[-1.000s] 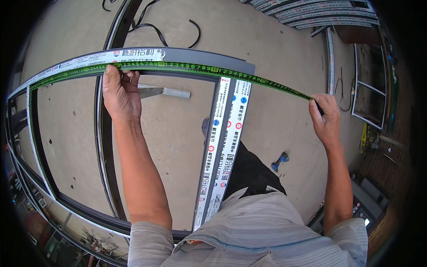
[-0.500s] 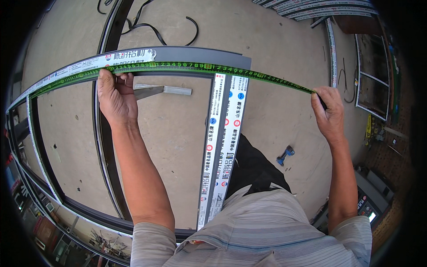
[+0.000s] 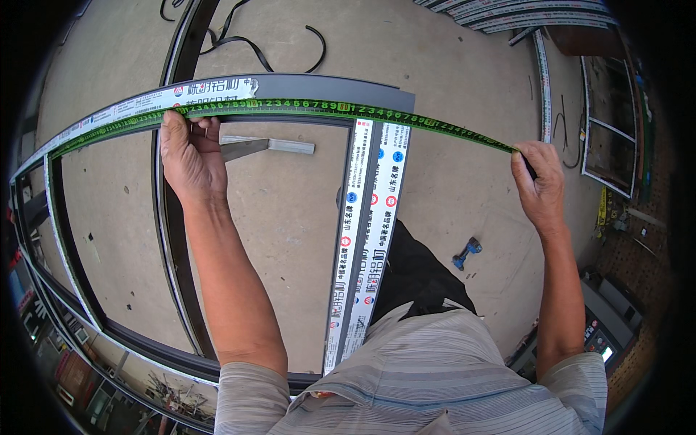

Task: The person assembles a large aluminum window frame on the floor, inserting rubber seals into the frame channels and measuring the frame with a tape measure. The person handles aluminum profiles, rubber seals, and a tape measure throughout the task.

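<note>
A green tape measure [image 3: 304, 108] with black markings is stretched along the far rail of a dark grey metal frame [image 3: 355, 88], which carries printed white protective film. My left hand [image 3: 194, 156] pinches the blade against that rail, thumb on top and fingers curled beneath. Beyond the frame's right corner the blade runs on through the air to my right hand [image 3: 539, 177]. That hand is closed around the tape's end, where a dark part shows between the fingers; most of what it grips is hidden. The blade bends slightly downward toward the right.
On the floor to the right lies a blue cordless drill [image 3: 466, 253]. Black rubber strips [image 3: 315, 51] curl beyond the frame. Film-covered profiles [image 3: 529, 16] are stacked at the far right, near another frame [image 3: 609, 134]. A grey machine [image 3: 605, 326] stands at the lower right.
The view has shifted very slightly, so the frame and both hands appear a little further right. Both hands keep their hold on the tape measure.
</note>
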`<move>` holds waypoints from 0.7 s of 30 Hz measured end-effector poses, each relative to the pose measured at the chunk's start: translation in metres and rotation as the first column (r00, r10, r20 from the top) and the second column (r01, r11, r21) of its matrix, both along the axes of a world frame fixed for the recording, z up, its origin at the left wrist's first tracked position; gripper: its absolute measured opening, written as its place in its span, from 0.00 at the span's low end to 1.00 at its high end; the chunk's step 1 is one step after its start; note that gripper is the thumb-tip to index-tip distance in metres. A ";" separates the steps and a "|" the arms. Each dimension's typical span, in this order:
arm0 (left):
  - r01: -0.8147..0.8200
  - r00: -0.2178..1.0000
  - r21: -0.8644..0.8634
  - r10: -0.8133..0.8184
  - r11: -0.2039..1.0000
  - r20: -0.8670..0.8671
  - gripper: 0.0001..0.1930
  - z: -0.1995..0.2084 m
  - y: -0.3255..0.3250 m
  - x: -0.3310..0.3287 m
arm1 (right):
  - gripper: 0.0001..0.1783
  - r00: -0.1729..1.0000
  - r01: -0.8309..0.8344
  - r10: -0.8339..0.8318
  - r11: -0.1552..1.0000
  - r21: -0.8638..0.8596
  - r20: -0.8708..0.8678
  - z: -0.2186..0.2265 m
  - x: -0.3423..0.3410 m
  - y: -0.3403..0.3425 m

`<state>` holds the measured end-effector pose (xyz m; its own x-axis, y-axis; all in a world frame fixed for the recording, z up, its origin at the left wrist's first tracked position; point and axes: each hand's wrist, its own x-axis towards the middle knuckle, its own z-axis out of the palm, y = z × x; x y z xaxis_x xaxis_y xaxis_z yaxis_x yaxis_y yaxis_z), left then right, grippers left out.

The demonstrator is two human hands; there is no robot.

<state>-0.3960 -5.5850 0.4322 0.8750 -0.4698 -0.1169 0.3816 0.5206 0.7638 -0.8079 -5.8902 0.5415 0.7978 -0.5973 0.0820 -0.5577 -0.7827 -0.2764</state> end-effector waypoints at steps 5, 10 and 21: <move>-0.009 1.000 0.004 0.009 1.000 -0.008 0.12 0.000 0.000 0.000 | 0.09 1.000 -0.007 0.007 1.000 0.004 0.005 0.000 0.001 -0.001; -0.012 1.000 0.001 0.012 1.000 -0.014 0.12 -0.001 0.000 0.000 | 0.09 1.000 -0.012 0.012 1.000 0.010 -0.002 0.001 0.001 -0.001; -0.080 0.996 0.027 0.081 0.996 -0.023 0.11 0.001 -0.005 -0.003 | 0.12 0.998 0.006 -0.001 0.996 0.085 -0.055 0.005 -0.002 -0.007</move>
<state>-0.3991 -5.5902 0.4335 0.9067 -0.3943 -0.1495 0.3574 0.5305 0.7686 -0.8097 -5.8970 0.5466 0.7974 -0.6033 -0.0127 -0.5766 -0.7557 -0.3106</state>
